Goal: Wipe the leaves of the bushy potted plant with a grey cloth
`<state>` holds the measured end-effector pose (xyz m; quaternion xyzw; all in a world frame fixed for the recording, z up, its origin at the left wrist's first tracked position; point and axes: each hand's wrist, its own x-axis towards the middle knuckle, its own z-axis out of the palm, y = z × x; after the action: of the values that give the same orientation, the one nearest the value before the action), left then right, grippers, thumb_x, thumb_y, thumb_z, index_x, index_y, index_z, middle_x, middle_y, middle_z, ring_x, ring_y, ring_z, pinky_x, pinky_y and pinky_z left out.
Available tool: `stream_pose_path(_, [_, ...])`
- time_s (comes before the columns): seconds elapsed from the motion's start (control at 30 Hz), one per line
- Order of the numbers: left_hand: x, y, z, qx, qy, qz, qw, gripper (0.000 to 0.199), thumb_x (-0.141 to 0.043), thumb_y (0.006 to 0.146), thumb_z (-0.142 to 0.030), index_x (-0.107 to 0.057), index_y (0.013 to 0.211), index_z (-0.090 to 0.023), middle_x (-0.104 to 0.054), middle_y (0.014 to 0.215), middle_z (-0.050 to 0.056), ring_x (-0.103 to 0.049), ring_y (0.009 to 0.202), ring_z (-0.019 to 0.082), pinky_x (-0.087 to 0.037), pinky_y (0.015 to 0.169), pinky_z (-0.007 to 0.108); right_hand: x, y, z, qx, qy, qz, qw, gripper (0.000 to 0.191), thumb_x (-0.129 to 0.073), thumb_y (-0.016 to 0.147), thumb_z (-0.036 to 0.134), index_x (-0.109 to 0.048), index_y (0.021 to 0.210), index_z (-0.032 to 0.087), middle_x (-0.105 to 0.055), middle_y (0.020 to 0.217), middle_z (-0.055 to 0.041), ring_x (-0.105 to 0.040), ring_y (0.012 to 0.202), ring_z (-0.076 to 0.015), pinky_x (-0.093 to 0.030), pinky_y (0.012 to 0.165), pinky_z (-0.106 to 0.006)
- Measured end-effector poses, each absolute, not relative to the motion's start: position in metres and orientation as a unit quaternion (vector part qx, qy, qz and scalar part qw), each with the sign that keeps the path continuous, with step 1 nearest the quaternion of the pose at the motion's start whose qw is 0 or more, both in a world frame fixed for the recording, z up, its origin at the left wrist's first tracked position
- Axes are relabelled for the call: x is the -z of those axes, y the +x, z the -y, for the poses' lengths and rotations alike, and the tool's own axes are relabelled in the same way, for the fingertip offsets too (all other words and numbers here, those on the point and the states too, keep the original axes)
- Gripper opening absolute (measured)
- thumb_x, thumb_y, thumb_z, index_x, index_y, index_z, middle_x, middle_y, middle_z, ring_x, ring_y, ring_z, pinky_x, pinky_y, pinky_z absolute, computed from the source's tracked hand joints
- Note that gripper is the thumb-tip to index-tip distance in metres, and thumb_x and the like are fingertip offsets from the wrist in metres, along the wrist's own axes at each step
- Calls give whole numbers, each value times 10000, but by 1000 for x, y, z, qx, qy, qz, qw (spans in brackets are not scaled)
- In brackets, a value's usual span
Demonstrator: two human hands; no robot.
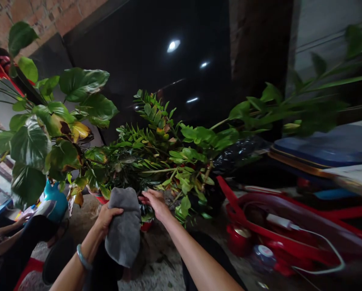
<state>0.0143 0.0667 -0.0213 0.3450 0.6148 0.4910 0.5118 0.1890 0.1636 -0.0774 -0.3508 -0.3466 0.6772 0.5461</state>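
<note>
My left hand (105,218) grips a grey cloth (124,226), its thumb pressed on the front face while the cloth hangs down. To the right of the cloth, my right hand (155,203) reaches to the dark-leaved edge of the plants, fingers stretched out to the left. Whether those fingertips touch a leaf cannot be made out. Just in front of both hands grows a dense green potted plant (156,141), with some yellowed leaves. A small red pot (146,226) shows below my right hand. A bluish bangle (83,257) circles my left wrist.
A large-leaved plant (74,85) rises on the left. Near it stands a turquoise vessel (53,202), with another person's arm (5,230) beside it. On the right are a red basket (253,214) with a white charger (279,221) and cable, a bottle (264,256) and blurred stems.
</note>
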Motion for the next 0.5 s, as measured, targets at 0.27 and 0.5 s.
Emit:
stream_pose_path(0.27, [36, 17, -69, -473, 361, -619, 513, 356, -778, 483, -193, -713, 829, -147, -739, 712, 52, -666, 658, 239, -517, 677, 359, 80, 180, -165, -654, -407, 301, 562, 301, -760, 580, 410, -549, 560, 196, -623, 513, 14, -627, 484, -142, -428, 351, -188])
stream_pose_path(0.5, [-40, 24, -66, -488, 390, -611, 486, 322, -794, 477, -199, -718, 785, -145, -732, 671, 47, -650, 596, 212, -518, 617, 323, 87, 172, -175, -658, -408, 291, 562, 265, -780, 508, 233, -520, 537, 194, -578, 415, 39, -591, 411, -136, -459, 386, -207])
